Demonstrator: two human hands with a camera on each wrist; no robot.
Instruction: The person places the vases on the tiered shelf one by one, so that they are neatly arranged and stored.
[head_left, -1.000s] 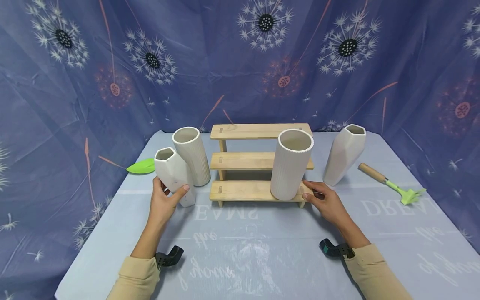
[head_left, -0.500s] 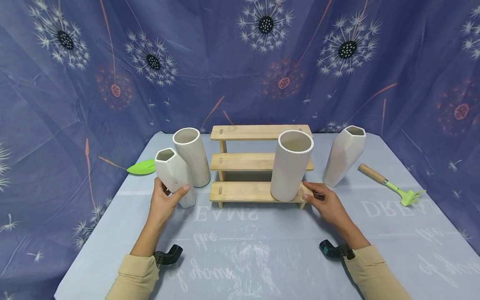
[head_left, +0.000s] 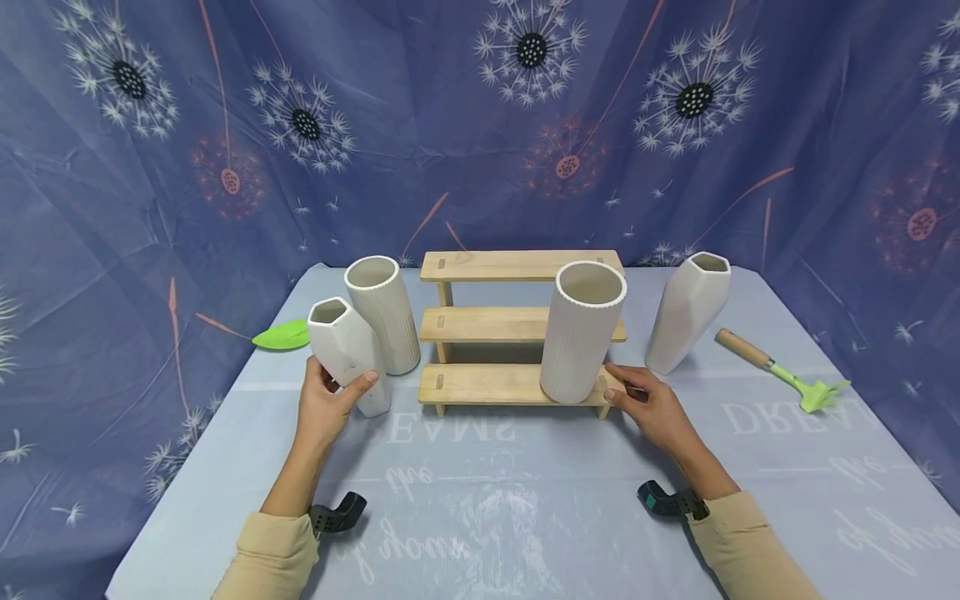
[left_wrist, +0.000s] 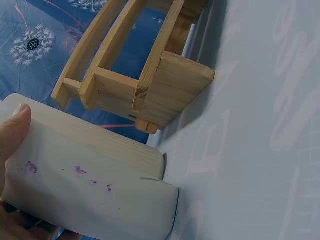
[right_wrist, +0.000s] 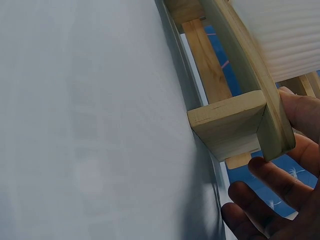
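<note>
My left hand (head_left: 326, 407) grips a white faceted vase (head_left: 347, 342), thumb in front and fingers around its far side. In the left wrist view the faceted vase (left_wrist: 95, 175) has small purple marks, and its base meets the table. Right behind it stands a white ribbed vase (head_left: 386, 317). At the right end of a three-step wooden stand (head_left: 480, 383), my right hand (head_left: 656, 408) pinches the end of the lowest board (right_wrist: 272, 115); its other fingers (right_wrist: 250, 200) spread below. A second ribbed vase (head_left: 581, 333) stands upright on that lowest step, close to the right hand.
Another faceted vase (head_left: 688, 312) stands on the table right of the stand. Farther right lies a small green hand rake (head_left: 783, 371) with a wooden handle. A green leaf-shaped piece (head_left: 283, 334) lies at left. Behind hangs a blue dandelion-print curtain (head_left: 450, 125).
</note>
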